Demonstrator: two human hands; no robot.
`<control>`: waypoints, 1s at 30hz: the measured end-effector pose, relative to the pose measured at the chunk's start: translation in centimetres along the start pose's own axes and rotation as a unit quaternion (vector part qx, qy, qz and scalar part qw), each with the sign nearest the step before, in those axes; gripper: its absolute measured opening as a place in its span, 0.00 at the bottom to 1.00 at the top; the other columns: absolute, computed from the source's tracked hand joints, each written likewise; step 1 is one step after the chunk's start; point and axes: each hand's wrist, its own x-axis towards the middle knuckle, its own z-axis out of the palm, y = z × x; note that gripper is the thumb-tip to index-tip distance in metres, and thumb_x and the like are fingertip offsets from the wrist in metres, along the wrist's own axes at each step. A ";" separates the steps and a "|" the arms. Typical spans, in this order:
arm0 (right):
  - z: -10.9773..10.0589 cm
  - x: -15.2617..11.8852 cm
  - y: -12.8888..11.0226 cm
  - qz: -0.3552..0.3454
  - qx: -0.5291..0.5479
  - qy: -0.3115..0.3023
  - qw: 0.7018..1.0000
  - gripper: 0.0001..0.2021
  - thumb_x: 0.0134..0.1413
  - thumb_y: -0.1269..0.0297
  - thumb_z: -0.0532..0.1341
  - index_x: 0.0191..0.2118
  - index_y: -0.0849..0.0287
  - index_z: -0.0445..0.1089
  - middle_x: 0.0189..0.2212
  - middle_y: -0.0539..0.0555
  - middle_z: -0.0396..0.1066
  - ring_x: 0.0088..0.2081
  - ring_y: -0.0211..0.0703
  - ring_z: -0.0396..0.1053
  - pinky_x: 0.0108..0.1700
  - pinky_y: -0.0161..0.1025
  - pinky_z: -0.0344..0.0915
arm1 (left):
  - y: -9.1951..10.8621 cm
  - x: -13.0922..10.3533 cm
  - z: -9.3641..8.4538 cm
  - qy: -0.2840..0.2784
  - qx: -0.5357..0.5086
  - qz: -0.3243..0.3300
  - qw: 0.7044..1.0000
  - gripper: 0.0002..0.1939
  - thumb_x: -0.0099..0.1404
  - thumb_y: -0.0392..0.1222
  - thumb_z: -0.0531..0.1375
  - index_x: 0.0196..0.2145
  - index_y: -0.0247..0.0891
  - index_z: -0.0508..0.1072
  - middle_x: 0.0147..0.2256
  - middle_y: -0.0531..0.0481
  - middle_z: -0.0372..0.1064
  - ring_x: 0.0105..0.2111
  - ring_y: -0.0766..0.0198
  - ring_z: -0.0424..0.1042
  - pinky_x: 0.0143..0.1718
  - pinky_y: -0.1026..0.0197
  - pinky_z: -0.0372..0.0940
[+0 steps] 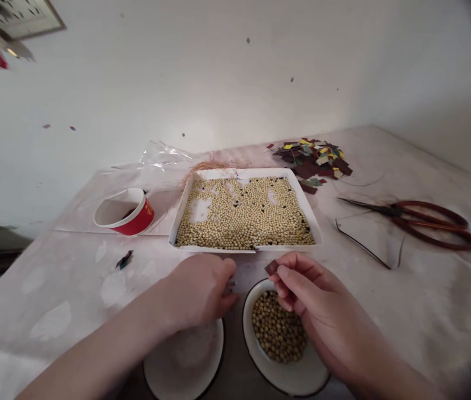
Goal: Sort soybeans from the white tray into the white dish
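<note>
My right hand (302, 283) pinches a small dark brown square piece (272, 268) between thumb and fingers, above a white bowl (306, 380) with greenish-brown beads (279, 330). My left hand (204, 289) is curled above the far edge of another white bowl (181, 361), thumb and fingers close together. Something tiny and dark shows near its fingertips, too small to name. Just beyond both hands is a white tray (316, 236) with many pale yellow beads (239, 222) and scattered dark ones.
A red and white paper cup (137, 219) stands left of the tray, with a small dark scrap (124, 259) nearer. Behind lie clear plastic (164, 155) and coppery threads (210, 166). Coloured pieces (314, 158) are heaped back right; scissors (431, 222) and glasses-like dark wire (362, 246) lie right.
</note>
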 end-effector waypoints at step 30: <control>-0.3 0.0 -0.8 0.025 0.013 0.012 1.000 0.07 0.53 0.61 0.59 0.27 0.57 0.65 0.22 0.46 0.61 0.23 0.32 0.53 0.25 0.34 0.48 | 1.5 2.9 -0.4 -0.082 0.064 -0.019 0.994 0.07 0.59 0.37 0.53 0.31 0.37 0.71 0.28 0.46 0.71 0.29 0.57 0.72 0.26 0.61 0.60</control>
